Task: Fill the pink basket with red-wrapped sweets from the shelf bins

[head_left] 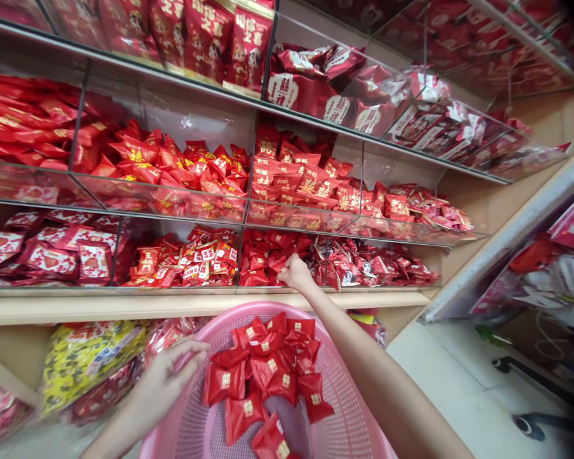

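Note:
A pink plastic basket [349, 395] with mesh walls holds several shiny red wrapped packets [269, 371], each with a small gold mark. Over its left rim is my left hand [172, 370], with fingers loosely bent, thumb apart, and no packet in them. My right hand [297, 273] reaches across the basket into a lower shelf compartment of similar red packets [256, 258]. Its fingers are pinched at a red packet there; the fingertips are partly hidden. Just right of that hand lie red packets with black-and-white prints [363, 264].
Clear-fronted shelves [172, 204] of red packets rise ahead, above a pale wooden ledge [100, 306]. Below the ledge sits a yellow bag [90, 357]. To the right are a slanting side panel [507, 236], tiled floor [440, 376] and dark chair legs with castors [529, 426].

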Demonstrator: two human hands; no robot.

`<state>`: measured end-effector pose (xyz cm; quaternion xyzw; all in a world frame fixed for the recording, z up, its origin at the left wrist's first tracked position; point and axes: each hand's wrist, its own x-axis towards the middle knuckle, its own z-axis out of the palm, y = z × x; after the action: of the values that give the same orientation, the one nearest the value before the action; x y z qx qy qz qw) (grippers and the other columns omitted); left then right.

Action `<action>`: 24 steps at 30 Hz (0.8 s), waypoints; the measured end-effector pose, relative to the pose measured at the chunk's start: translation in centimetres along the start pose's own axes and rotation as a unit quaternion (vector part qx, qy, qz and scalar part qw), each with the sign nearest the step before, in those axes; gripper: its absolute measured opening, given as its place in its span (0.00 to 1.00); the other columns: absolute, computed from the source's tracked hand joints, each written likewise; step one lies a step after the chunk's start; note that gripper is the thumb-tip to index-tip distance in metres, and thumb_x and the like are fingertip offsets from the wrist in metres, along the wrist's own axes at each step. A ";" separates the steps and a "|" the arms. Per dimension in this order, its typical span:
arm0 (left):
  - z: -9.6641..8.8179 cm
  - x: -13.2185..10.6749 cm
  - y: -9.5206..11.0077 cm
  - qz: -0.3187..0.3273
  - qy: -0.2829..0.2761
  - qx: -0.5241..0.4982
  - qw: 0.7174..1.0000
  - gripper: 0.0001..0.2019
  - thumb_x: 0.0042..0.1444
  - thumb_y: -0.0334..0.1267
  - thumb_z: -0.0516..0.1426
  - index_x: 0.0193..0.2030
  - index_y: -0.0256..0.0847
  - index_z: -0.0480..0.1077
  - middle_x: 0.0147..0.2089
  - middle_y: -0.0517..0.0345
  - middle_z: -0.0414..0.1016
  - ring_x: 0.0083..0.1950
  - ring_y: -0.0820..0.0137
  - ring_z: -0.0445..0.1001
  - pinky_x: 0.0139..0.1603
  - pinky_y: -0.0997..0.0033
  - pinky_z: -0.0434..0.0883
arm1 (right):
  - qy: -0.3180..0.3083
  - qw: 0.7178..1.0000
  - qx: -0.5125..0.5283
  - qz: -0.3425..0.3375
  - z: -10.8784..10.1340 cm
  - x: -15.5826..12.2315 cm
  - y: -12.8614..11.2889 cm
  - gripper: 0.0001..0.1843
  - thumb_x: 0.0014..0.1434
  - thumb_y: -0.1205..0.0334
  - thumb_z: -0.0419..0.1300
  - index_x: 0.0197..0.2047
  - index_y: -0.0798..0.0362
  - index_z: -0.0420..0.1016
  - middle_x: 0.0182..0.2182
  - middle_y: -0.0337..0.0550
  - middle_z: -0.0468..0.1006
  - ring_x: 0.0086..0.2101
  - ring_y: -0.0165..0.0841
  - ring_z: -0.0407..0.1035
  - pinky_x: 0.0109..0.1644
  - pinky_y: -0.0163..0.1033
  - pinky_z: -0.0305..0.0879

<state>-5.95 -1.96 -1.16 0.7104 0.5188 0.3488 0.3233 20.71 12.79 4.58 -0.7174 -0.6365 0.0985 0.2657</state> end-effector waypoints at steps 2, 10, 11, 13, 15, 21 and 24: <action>-0.1 0.2 -0.2 0.001 0.000 0.045 0.999 0.15 0.55 0.47 0.52 0.41 0.44 0.75 0.46 0.52 0.77 0.51 0.59 0.72 0.54 0.56 0.66 | 0.018 0.999 0.026 -0.021 -0.9 -0.4 0.3 0.16 0.41 0.66 0.61 0.33 0.51 0.59 0.32 0.41 0.71 0.33 0.35 0.68 0.34 0.37 0.60; 0.2 3.1 4.5 0.087 0.037 0.074 0.993 0.14 0.55 0.44 0.52 0.41 0.40 0.73 0.59 0.46 0.66 0.60 0.57 0.62 0.61 0.51 0.56 | 0.016 0.931 0.358 -0.062 -4.8 -7.2 1.2 0.27 0.40 0.61 0.64 0.42 0.50 0.56 0.31 0.36 0.69 0.31 0.31 0.67 0.35 0.37 0.63; 0.6 3.4 5.6 0.097 0.024 0.033 0.994 0.14 0.54 0.43 0.53 0.43 0.40 0.72 0.57 0.47 0.69 0.58 0.59 0.64 0.61 0.53 0.57 | -0.021 0.898 0.437 -0.033 -4.9 -8.6 1.0 0.31 0.39 0.61 0.65 0.45 0.50 0.55 0.32 0.36 0.70 0.31 0.32 0.68 0.36 0.38 0.65; 1.8 3.9 7.7 0.101 -0.048 -0.080 0.991 0.16 0.53 0.41 0.55 0.49 0.41 0.68 0.52 0.51 0.72 0.53 0.64 0.69 0.56 0.58 0.63 | -0.089 0.832 0.547 0.038 -4.6 -11.1 0.3 0.37 0.40 0.62 0.67 0.51 0.49 0.53 0.30 0.35 0.71 0.31 0.31 0.70 0.39 0.40 0.66; 3.1 4.2 9.2 0.074 -0.099 -0.184 0.975 0.17 0.51 0.40 0.57 0.48 0.41 0.67 0.46 0.54 0.75 0.44 0.66 0.73 0.47 0.63 0.69 | -0.123 0.776 0.613 0.088 -3.9 -13.2 -0.5 0.40 0.41 0.64 0.67 0.54 0.47 0.53 0.28 0.33 0.72 0.30 0.30 0.70 0.39 0.40 0.66; 4.8 4.2 9.5 0.049 -0.079 -0.151 0.984 0.10 0.53 0.40 0.54 0.24 0.38 0.66 0.23 0.64 0.66 0.26 0.74 0.65 0.28 0.74 0.63 | -0.124 0.736 0.657 0.109 -2.7 -15.7 -1.5 0.40 0.43 0.62 0.68 0.57 0.43 0.53 0.39 0.40 0.74 0.38 0.32 0.71 0.42 0.40 0.66; 4.2 3.9 9.3 0.047 -0.098 -0.135 0.985 0.11 0.53 0.40 0.54 0.23 0.38 0.65 0.22 0.66 0.63 0.24 0.75 0.60 0.25 0.76 0.59 | -0.138 0.790 0.596 0.040 -3.1 -15.3 -0.8 0.28 0.46 0.57 0.66 0.51 0.47 0.63 0.40 0.42 0.74 0.40 0.34 0.69 0.45 0.41 0.65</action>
<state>3.13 -0.92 4.79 0.7148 0.3983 0.3591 0.4488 18.88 -2.71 4.57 -0.4197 -0.4521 0.5666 0.5463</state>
